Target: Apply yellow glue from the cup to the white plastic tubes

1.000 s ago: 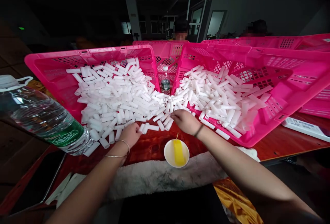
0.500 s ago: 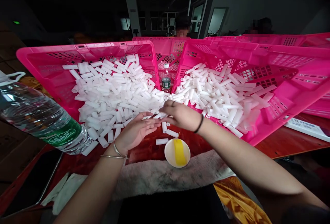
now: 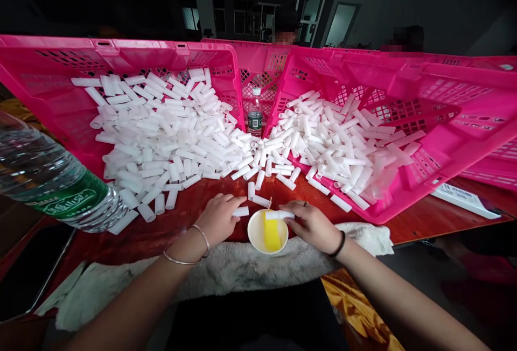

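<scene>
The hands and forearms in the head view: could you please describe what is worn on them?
Both forearms are bare, with no sleeves or gloves. The left hand has two thin silver bangles at its wrist. The right hand has a dark band at its wrist and a ring on one finger.

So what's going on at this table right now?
A person sits at a red table facing two tilted pink crates spilling white plastic tubes. The right hand holds one tube level over a small white cup with a yellow strip inside. The left hand pinches another short tube just left of the cup. A water bottle lies at the left.
</scene>
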`<state>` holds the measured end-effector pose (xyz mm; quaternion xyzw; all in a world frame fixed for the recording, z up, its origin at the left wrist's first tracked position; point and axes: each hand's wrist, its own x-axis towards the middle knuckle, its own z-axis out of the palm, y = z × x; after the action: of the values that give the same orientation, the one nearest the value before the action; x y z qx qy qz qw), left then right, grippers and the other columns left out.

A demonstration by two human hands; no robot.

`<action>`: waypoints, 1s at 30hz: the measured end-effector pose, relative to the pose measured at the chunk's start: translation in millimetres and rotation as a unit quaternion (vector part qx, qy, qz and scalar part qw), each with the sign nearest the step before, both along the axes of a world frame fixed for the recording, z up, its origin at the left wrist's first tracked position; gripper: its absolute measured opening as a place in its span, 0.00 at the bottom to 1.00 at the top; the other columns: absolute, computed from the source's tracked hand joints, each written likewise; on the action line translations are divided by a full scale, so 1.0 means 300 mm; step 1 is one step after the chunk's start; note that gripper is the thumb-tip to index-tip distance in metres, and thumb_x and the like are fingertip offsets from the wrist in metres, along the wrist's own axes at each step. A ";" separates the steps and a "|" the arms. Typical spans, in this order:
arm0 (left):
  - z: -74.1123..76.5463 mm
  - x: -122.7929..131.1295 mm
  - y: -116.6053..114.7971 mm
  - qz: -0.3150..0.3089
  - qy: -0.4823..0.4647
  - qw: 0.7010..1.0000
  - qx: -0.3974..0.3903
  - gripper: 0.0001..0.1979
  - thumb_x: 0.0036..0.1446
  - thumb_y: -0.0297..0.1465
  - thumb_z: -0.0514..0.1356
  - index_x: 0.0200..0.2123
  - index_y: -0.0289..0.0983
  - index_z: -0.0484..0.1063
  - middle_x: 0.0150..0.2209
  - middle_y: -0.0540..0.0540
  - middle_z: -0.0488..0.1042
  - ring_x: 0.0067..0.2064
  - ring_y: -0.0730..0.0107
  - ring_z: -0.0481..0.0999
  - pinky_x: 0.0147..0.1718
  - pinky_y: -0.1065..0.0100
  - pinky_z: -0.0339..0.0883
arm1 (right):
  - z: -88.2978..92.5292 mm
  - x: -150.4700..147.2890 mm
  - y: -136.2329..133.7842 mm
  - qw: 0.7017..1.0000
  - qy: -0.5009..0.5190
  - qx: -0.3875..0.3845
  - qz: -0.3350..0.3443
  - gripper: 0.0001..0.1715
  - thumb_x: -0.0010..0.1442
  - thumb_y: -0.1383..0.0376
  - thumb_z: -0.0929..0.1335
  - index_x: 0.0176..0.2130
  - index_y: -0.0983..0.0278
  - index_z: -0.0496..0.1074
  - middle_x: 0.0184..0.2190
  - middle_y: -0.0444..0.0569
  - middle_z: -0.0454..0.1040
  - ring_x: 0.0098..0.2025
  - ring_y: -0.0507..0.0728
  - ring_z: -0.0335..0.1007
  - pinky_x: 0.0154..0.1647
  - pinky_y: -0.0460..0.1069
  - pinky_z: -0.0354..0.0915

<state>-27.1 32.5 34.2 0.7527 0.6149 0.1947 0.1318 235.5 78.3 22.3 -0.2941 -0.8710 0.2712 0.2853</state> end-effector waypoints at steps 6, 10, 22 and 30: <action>0.024 -0.031 -0.106 0.078 -0.156 0.984 -0.034 0.12 0.52 0.31 0.56 0.42 0.40 0.65 0.38 0.48 0.72 0.37 0.65 0.72 0.34 0.67 0.67 | -0.042 -0.009 0.006 0.991 -0.039 0.113 0.060 0.14 0.62 0.72 0.60 0.43 0.65 0.71 0.43 0.57 0.71 0.44 0.60 0.70 0.45 0.56 0.68; 0.025 -0.045 -0.164 0.060 -0.089 0.990 -0.088 0.06 0.50 0.31 0.58 0.32 0.39 0.63 0.33 0.51 0.70 0.34 0.67 0.70 0.33 0.67 0.64 | -0.047 -0.010 0.013 0.998 0.007 -0.030 0.058 0.07 0.61 0.66 0.64 0.42 0.64 0.68 0.37 0.52 0.70 0.38 0.56 0.70 0.38 0.51 0.69; 0.046 -0.012 -0.171 0.040 0.128 0.989 -0.065 0.16 0.52 0.18 0.48 0.40 0.33 0.69 0.42 0.38 0.69 0.48 0.56 0.70 0.49 0.55 0.64 | -0.048 0.003 -0.012 0.997 0.016 0.013 0.080 0.09 0.63 0.64 0.62 0.39 0.62 0.71 0.41 0.53 0.68 0.43 0.58 0.68 0.44 0.54 0.68; -0.031 0.120 -0.158 -0.032 -0.034 0.999 -0.006 0.28 0.44 0.42 0.68 0.44 0.34 0.62 0.57 0.32 0.62 0.59 0.49 0.62 0.56 0.51 0.60 | -0.043 0.008 -0.030 0.999 0.015 -0.004 0.052 0.10 0.64 0.64 0.62 0.40 0.65 0.72 0.38 0.54 0.71 0.41 0.58 0.70 0.43 0.53 0.69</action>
<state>8.9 -15.0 24.8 0.7641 0.5869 0.2121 0.1637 237.9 69.2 9.4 -0.2456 -0.8797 0.2930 0.2827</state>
